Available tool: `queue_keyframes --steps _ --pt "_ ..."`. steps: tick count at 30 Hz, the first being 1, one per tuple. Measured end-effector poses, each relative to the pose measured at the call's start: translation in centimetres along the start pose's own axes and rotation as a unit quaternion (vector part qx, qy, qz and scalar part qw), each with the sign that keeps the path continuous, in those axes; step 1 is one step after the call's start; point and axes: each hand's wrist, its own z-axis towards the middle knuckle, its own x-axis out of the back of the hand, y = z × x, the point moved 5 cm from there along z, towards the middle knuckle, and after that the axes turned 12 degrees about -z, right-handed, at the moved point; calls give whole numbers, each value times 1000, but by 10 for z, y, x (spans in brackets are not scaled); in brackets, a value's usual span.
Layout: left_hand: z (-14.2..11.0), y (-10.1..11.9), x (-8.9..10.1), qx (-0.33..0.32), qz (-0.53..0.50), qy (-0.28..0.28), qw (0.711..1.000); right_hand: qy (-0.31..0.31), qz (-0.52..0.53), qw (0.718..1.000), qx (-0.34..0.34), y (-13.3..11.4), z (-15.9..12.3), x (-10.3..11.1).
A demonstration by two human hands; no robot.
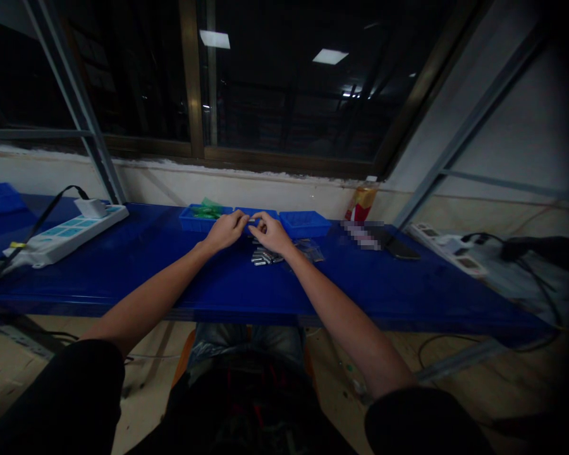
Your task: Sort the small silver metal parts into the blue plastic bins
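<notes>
Both my hands are raised just above the table, fingertips almost meeting. A small silvery metal piece [251, 220] shows between them, pinched by the thumb and forefinger of my right hand [271, 235]. My left hand [226, 231] has its fingers closed together right beside that piece; what they hold, if anything, is too small to make out. Under my right hand lies a loose pile of short silvery metal cylinders [264, 256]. Clear plastic bags [312, 250] lie to the right of the pile.
Behind my hands stand three blue bins, the left bin [189, 221] with green plastic [208, 208] in it. A white power strip [71, 234] lies left on the blue table [137, 253]. At right are a phone [402, 248], a red-and-yellow packet [361, 203] and another power strip [448, 249].
</notes>
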Motion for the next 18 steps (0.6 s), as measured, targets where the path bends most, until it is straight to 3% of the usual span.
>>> queue_keyframes --steps 7,13,15,18 --pt "1 -2 -3 4 15 -28 999 18 -45 999 6 3 3 4" --pt "-3 -24 -27 54 89 -149 983 87 -201 966 -135 35 2 24" --pt "-5 -29 -35 66 128 -180 973 85 -250 949 -173 45 0 27" --pt "-6 -32 -38 86 168 -183 965 59 -299 929 -210 54 -3 26"
